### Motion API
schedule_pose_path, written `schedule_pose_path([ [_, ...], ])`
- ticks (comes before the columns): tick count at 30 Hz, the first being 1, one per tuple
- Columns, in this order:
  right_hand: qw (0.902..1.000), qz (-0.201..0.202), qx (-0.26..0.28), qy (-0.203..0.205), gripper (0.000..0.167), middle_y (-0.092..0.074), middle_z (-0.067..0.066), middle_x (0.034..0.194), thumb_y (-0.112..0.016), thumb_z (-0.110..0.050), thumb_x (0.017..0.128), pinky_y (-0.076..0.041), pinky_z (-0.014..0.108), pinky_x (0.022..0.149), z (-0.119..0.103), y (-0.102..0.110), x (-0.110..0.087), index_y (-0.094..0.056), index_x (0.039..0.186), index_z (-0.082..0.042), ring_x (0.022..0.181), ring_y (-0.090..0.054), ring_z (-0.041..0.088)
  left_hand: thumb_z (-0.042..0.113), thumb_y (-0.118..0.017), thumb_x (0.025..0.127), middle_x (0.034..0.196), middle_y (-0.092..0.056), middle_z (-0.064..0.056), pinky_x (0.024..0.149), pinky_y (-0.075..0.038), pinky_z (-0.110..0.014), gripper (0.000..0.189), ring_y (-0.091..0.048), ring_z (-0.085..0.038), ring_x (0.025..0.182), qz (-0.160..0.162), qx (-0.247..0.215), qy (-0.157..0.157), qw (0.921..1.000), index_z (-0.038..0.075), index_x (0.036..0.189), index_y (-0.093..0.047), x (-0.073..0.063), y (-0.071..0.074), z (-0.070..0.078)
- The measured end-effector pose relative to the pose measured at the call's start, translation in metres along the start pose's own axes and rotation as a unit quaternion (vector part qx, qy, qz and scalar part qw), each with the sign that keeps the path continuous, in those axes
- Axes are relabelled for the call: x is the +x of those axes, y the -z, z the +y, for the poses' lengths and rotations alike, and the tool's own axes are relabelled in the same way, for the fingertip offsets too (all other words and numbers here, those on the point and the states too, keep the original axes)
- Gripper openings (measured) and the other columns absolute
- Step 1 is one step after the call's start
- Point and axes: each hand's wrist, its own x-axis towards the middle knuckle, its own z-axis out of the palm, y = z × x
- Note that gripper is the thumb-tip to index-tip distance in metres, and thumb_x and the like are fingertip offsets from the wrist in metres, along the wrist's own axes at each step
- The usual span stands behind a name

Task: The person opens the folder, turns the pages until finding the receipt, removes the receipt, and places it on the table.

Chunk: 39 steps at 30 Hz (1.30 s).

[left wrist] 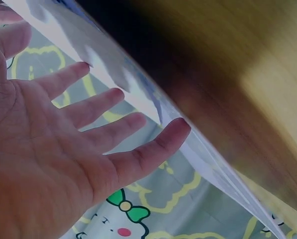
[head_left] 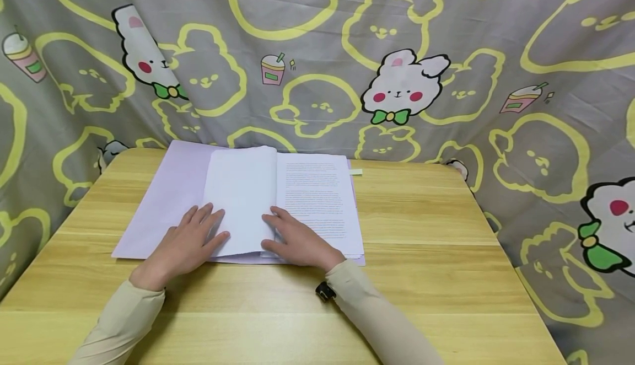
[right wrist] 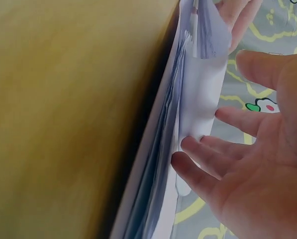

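An open light-purple folder (head_left: 163,205) lies on the wooden table with loose-edged white sheets inside. A blank white page (head_left: 240,188) is turned over to the left side, and a printed page (head_left: 315,199) faces up on the right. My left hand (head_left: 183,246) rests with spread fingers across the folder's cover and the blank page's left edge. On the blank page's right edge and the printed page's lower left, my right hand (head_left: 300,241) lies with extended fingers. The right wrist view shows the stacked sheet edges (right wrist: 170,109) beside the fingers.
A pale tab (head_left: 355,172) sticks out past the folder's right edge. The wooden table (head_left: 421,255) extends around the folder. A grey curtain (head_left: 317,51) with yellow cartoon outlines hangs behind and beside the table. A small black device (head_left: 325,291) sits at the right wrist.
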Motion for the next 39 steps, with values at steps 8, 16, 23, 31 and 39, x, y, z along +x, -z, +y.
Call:
schedule_pose_path([
  [8,0.9990,-0.007,-0.036,0.024,0.053,-0.035,0.007,0.165,-0.058,-0.042,0.104,-0.032,0.039,0.122,-0.002,-0.005,0.001,-0.054,0.148,-0.013,0.151,-0.036,0.024,0.048,-0.054,0.104,0.159,-0.033,-0.030,0.094,-0.038,-0.081,0.067,-0.027,-0.057,0.144,0.005,0.010,0.000,0.9999,0.003,0.152,-0.046,0.000,0.001,0.002],
  [16,0.9976,-0.017,-0.055,0.039,0.047,-0.041,0.005,0.162,-0.058,-0.040,0.104,-0.032,0.036,0.121,-0.003,-0.005,-0.001,-0.060,0.143,-0.013,0.150,-0.038,0.022,0.045,-0.059,0.102,0.158,-0.035,-0.031,0.095,-0.038,-0.079,0.065,-0.040,-0.055,0.138,-0.004,0.018,0.003,0.9998,0.002,0.150,-0.049,0.000,-0.003,0.002],
  [23,0.9979,-0.018,-0.040,0.048,0.043,-0.046,0.005,0.158,-0.056,-0.039,0.105,-0.034,0.036,0.120,-0.003,0.002,-0.003,-0.063,0.138,-0.012,0.147,-0.042,0.022,0.042,-0.065,0.098,0.155,-0.040,-0.031,0.094,-0.038,-0.077,0.065,-0.041,-0.054,0.137,-0.006,0.038,-0.002,0.9992,0.001,0.146,-0.053,0.000,-0.009,-0.001],
  [31,0.9986,-0.003,-0.021,0.048,0.041,-0.056,0.005,0.147,-0.056,-0.037,0.105,-0.036,0.035,0.118,0.006,0.014,-0.004,-0.063,0.136,-0.011,0.141,-0.047,0.021,0.043,-0.064,0.099,0.153,-0.042,-0.031,0.094,-0.039,-0.075,0.065,-0.040,-0.054,0.137,-0.005,0.045,-0.006,0.9990,0.000,0.146,-0.053,0.000,-0.011,-0.002],
  [39,0.9994,0.022,0.028,0.005,0.050,-0.053,0.006,0.151,-0.058,-0.036,0.105,-0.036,0.038,0.118,0.019,0.029,-0.006,-0.053,0.147,-0.012,0.143,-0.046,0.021,0.044,-0.063,0.099,0.154,-0.042,-0.031,0.095,-0.038,-0.075,0.065,-0.040,-0.053,0.138,-0.009,0.038,-0.005,0.9992,0.001,0.146,-0.053,-0.001,-0.011,-0.002],
])
